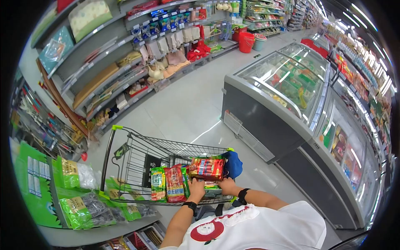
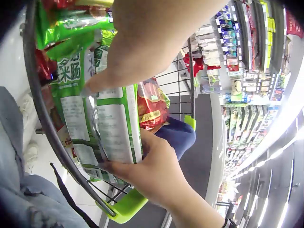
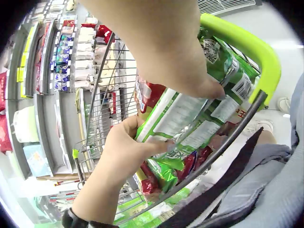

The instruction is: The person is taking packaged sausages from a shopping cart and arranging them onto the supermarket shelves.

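Note:
Between both hands is a green-and-white packet of sausages [image 2: 118,135], held at the near end of a shopping cart [image 1: 152,171]. My left hand [image 1: 196,189] grips one side of it. On the opposite side, my right hand [image 1: 227,186] holds it, the thumb lying on the printed back in the right wrist view. A red packet [image 1: 207,167] lies just beyond the hands. Left of them, a red-and-blue packet [image 1: 175,186] and a green-and-yellow packet [image 1: 158,183] stand in the basket. Something blue and fabric-like [image 1: 234,164] sits at the cart's right corner.
Chest freezers [image 1: 258,112] run along the right. Shelves of household goods [image 1: 166,41] line the far left side of the aisle. Green bags [image 1: 79,210] are displayed left of the cart. Red buckets [image 1: 246,42] stand on the floor farther ahead.

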The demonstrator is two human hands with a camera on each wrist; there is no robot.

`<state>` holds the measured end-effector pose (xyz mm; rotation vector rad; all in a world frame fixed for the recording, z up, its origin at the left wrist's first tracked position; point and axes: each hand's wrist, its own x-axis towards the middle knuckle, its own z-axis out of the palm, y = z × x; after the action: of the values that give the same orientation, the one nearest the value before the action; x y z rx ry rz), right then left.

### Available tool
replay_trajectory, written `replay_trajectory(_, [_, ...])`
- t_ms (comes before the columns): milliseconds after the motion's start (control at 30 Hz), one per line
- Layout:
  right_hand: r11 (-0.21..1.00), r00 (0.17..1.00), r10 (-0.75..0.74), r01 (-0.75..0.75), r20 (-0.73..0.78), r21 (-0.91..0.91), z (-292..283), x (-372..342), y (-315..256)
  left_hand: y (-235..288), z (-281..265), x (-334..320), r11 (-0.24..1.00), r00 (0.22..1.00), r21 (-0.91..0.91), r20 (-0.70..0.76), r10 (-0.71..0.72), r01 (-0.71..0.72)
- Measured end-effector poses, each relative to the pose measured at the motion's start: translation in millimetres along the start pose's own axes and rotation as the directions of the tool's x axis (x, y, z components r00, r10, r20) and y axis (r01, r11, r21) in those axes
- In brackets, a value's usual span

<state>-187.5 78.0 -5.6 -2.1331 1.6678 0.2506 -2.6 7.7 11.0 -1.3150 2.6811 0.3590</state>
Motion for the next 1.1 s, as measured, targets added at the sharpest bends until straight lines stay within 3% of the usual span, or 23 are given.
replay_trajectory(100, [0.992, 0.994, -0.030, 0.043, -0.106, 0.117, -1.0, -3.4, 2.8, 7.6, -14.7, -9.3, 0.999, 0.993, 0.046, -0.114, -0.016, 0.021])
replay_trajectory(233, [0.911, 0.974, 0.075, 0.021, -0.215, 0.412, -31.0, -24.8, -5.6, 29.1, -74.0, -27.3, 0.992, 0.957, 0.128, -0.289, 0.026, 0.012])
replay_trajectory(300, [0.870, 0.935, 0.094, 0.091, -0.343, 0.485, -41.1, -32.6, -9.1, 53.2, -117.5, -40.9, 0.993, 0.936, 0.094, -0.350, -0.036, 0.074])
replay_trajectory(400, [0.672, 0.824, 0.150, 0.320, -0.547, 0.667, -64.2, -50.8, -24.8, 104.0, -180.5, -74.7, 0.987, 0.894, 0.112, -0.446, -0.050, 0.111])
replay_trajectory(433, [0.604, 0.765, 0.134, 0.441, -0.630, 0.664, -85.3, -65.4, -32.8, 114.5, -185.9, -83.5, 0.995, 0.851, 0.014, -0.519, -0.080, 0.101])
replay_trajectory(533, [0.542, 0.726, 0.111, 0.528, -0.679, 0.653, -96.4, -74.2, -53.1, 135.1, -179.4, -111.6, 0.953, 0.700, -0.294, -0.667, -0.255, 0.067])
replay_trajectory(600, [0.484, 0.756, 0.037, 0.559, -0.654, 0.673, -123.7, -102.6, -69.3, 140.5, -168.1, -135.5, 0.864, 0.564, -0.498, -0.695, -0.445, 0.068])
replay_trajectory(633, [0.453, 0.764, -0.010, 0.579, -0.646, 0.678, -135.9, -115.8, -81.2, 126.5, -151.8, -148.8, 0.735, 0.560, -0.678, -0.605, -0.566, 0.010])
replay_trajectory(733, [0.417, 0.688, -0.105, 0.686, -0.718, 0.597, -145.2, -145.7, -121.8, 126.7, -143.8, -189.6, 0.418, 0.484, -0.828, -0.558, -0.674, -0.373])
replay_trajectory(767, [0.392, 0.680, -0.113, 0.701, -0.725, 0.596, -148.5, -157.0, -135.8, 122.2, -140.7, -206.7, 0.510, 0.426, -0.774, -0.633, -0.647, -0.375])
replay_trajectory(867, [0.408, 0.776, -0.186, 0.619, -0.602, 0.671, -152.4, -192.0, -176.9, 132.9, -147.2, -270.1, 0.501, 0.348, -0.802, -0.594, -0.725, -0.325])
replay_trajectory(900, [0.378, 0.762, -0.213, 0.642, -0.612, 0.668, -147.3, -200.9, -191.8, 139.1, -147.4, -291.7, 0.552, 0.274, -0.767, -0.636, -0.721, -0.327])
replay_trajectory(1000, [0.135, 0.793, -0.433, 0.527, -0.428, 0.839, -123.2, -234.8, -234.1, 164.5, -137.8, -372.5, 0.425, 0.194, -0.827, -0.515, -0.835, -0.367])
replay_trajectory(1033, [0.044, 0.768, -0.499, 0.484, -0.401, 0.874, -114.7, -251.0, -249.8, 165.2, -116.7, -403.6, 0.495, 0.125, -0.796, -0.562, -0.817, -0.348])
replay_trajectory(1100, [-0.114, 0.701, -0.627, 0.350, -0.340, 0.930, -97.7, -284.6, -280.4, 188.5, -105.2, -474.4, 0.301, 0.219, -0.878, -0.398, -0.891, -0.373])
